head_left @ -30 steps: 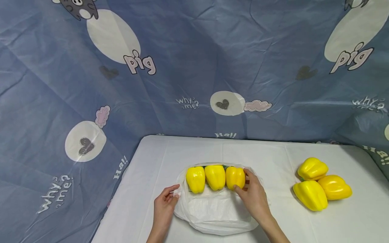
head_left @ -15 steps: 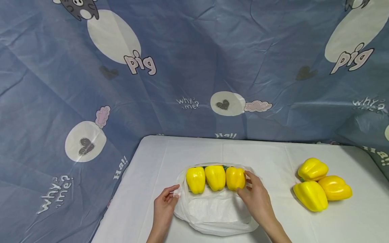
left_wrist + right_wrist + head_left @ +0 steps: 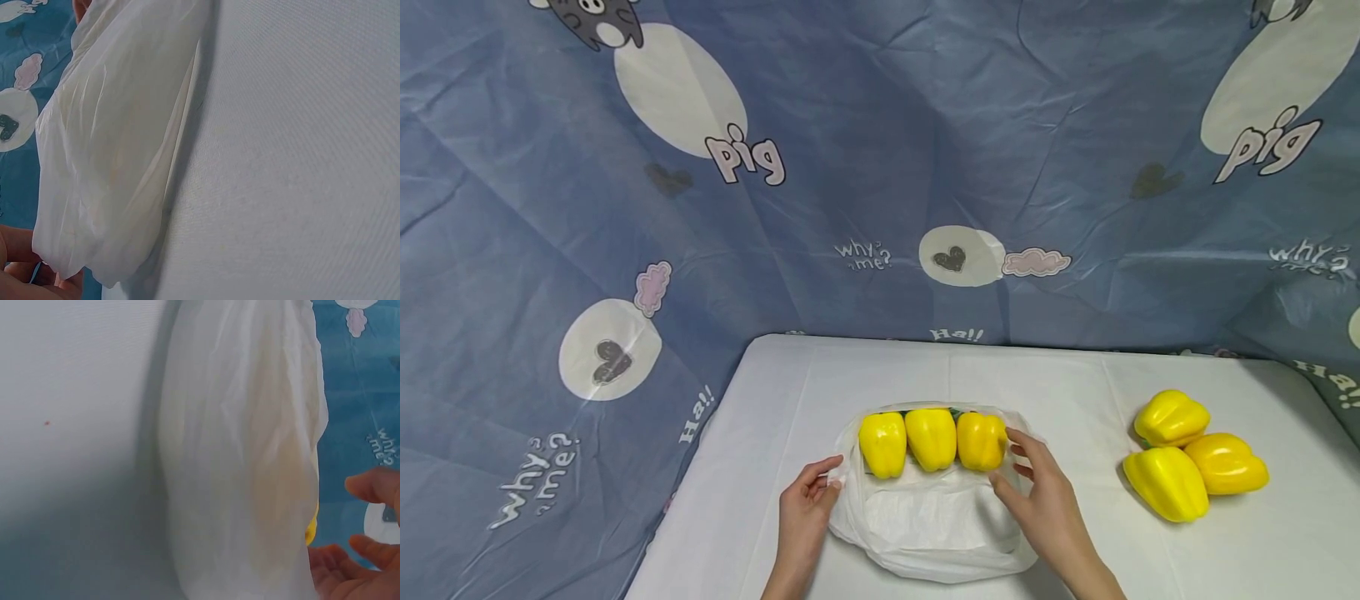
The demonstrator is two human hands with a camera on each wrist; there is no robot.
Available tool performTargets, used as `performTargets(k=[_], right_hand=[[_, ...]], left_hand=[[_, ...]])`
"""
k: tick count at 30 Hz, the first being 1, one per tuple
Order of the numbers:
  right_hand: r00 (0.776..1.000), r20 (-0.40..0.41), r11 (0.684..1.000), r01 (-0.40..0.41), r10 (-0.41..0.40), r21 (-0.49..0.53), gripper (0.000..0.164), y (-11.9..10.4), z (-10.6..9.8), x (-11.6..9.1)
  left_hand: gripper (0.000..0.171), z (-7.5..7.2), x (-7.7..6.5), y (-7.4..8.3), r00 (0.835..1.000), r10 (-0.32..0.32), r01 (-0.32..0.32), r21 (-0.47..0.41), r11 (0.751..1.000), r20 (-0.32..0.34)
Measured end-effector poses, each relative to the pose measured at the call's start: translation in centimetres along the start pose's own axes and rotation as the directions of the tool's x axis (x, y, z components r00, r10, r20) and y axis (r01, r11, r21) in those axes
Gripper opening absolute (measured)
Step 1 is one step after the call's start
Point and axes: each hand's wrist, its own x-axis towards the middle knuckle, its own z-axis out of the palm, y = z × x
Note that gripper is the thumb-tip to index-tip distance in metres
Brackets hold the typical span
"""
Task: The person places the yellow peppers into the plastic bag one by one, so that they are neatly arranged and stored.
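A white plastic bag (image 3: 940,560) lies with its mouth spread wide. Inside, along its far side, sit three yellow bell peppers in a row: left pepper (image 3: 882,446), middle pepper (image 3: 931,439) and right pepper (image 3: 981,442). My left hand (image 3: 802,512) pinches the bag's left edge; in the left wrist view its fingers (image 3: 22,244) are at the plastic. Over the bag's right side is my right hand (image 3: 1051,504), fingers spread beside the right pepper and holding nothing. In the right wrist view the bag's wall (image 3: 244,450) hides nearly all of the peppers.
Three more yellow bell peppers lie grouped to the right of the bag: a back one (image 3: 1172,417), a right one (image 3: 1227,463) and a front one (image 3: 1167,483). The white table (image 3: 835,367) ends at a blue printed cloth (image 3: 850,167) behind it.
My right hand has let go of the right pepper and drawn back slightly to the right, its fingers spreading. The left hand and the bag have stayed in place.
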Motion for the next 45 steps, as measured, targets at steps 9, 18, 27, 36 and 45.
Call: performTargets(k=[9, 18, 27, 36, 45], right_hand=[[0.990, -0.093, 0.994, 0.100, -0.103, -0.038, 0.062, 0.6, -0.4, -0.9], [0.980, -0.147, 0.990, 0.123, -0.133, -0.073, 0.061, 1.1, -0.9, -1.7], [0.974, -0.204, 0.994, 0.096, -0.103, -0.045, 0.059, 1.7, -1.7, -2.8], [0.953, -0.280, 0.992, 0.092, -0.114, -0.089, 0.058, 2.4, -2.2, -3.2], [0.940, -0.328, 0.993, 0.061, -0.092, -0.103, 0.058, 3.3, -2.7, -3.7]], left_hand=[[0.033, 0.0, 0.1, 0.0, 1.000, -0.002, 0.002, 0.008, 1.000, 0.001], [0.033, -0.1, 0.1, 0.2, 1.000, -0.007, 0.007, 0.020, 1.000, 0.001], [0.033, -0.1, 0.0, 0.4, 1.000, -0.004, 0.004, 0.025, 1.000, 0.001], [0.033, 0.0, 0.1, 0.3, 1.000, -0.005, 0.005, 0.029, 1.000, -0.004], [0.033, 0.0, 0.1, 0.3, 1.000, -0.012, 0.012, 0.047, 0.999, -0.010]])
